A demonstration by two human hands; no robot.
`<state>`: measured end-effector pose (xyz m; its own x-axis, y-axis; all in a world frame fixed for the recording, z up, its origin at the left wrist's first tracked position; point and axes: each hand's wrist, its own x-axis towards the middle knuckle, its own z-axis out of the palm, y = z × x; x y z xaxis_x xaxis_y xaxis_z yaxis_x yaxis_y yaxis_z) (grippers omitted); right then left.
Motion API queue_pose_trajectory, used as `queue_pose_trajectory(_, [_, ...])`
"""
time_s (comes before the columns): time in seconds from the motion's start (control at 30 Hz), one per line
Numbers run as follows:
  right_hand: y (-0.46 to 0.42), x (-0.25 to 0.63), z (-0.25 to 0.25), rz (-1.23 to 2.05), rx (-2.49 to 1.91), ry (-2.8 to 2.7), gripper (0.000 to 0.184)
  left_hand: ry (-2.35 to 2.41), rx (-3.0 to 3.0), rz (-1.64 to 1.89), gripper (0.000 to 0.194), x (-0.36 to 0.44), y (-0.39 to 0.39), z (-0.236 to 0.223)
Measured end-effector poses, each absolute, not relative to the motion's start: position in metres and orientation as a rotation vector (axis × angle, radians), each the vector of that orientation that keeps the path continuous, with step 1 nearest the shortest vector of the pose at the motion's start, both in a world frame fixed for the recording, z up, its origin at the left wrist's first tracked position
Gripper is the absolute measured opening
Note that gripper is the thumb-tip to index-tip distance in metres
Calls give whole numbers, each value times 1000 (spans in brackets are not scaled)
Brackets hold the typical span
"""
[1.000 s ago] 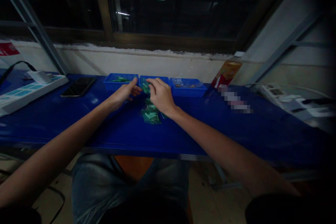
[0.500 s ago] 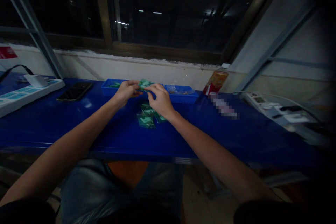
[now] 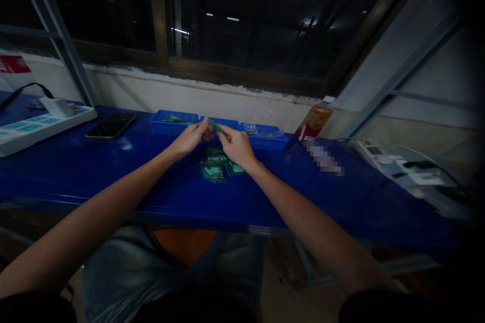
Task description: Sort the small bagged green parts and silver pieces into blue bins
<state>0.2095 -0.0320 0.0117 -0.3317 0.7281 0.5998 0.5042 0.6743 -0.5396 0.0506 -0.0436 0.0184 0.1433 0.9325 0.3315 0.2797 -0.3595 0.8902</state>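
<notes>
L hand (image 3: 191,139) & R hand (image 3: 238,145) together at one green packet (image 3: 217,126)

R hand pinches packet btwn thumb & fingers, held up over the blue table (image 3: 151,184). L hand is half-curled, thumb up, right at packet's other end; can't tell if it grips too, img dim & blurry there. Gap btwn hands v. narrow, packet fills it.

Just below both hands, on table: pile of green packets (image 3: 214,172), clear w/ pale green pcs inside, some overlapping, one partly under R wrist.

Beyond hands, 3 blue trays in a row. Left tray (image 3: 170,129), just past L hand, has thin green pcs. Middle tray (image 3: 232,124) is directly behind hands, mostly hidden, contents can't tell. Right tray (image 3: 267,143), past R hand, has clear plastic & a few small gold-ish bits.

Farther out, L of L hand: black phone (image 3: 111,125) flat, then white power strip (image 3: 45,130) w/ plug (image 3: 57,107) in. Well R of R hand: amber bottle (image 3: 314,121) w/ red label, then 2nd power strip (image 3: 397,165) w/ white plugs.
</notes>
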Motion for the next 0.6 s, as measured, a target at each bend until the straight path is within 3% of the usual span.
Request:
queue_pose_trajectory(0.07, [-34,210,12,229,-946,-2082,36,1130,1523,1208,41,49,-42,17])
queue_pose_trajectory(0.23, [-33,205,12,192,-850,-2108,43,1128,1529,1254,19,44,-42,16])
queue_pose_trajectory(0.37, [-27,202,11,438,-981,-1879,21,1226,1980,1370,14,43,-42,17])
queue_pose_trajectory(0.5, [-24,204,13,879,-1176,-1647,43,1319,2476,1313,17,45,-45,18])
queue_pose_trajectory(0.6, [-24,206,13,882,-1238,-1583,35,1295,2550,1241,21,49,-47,18])
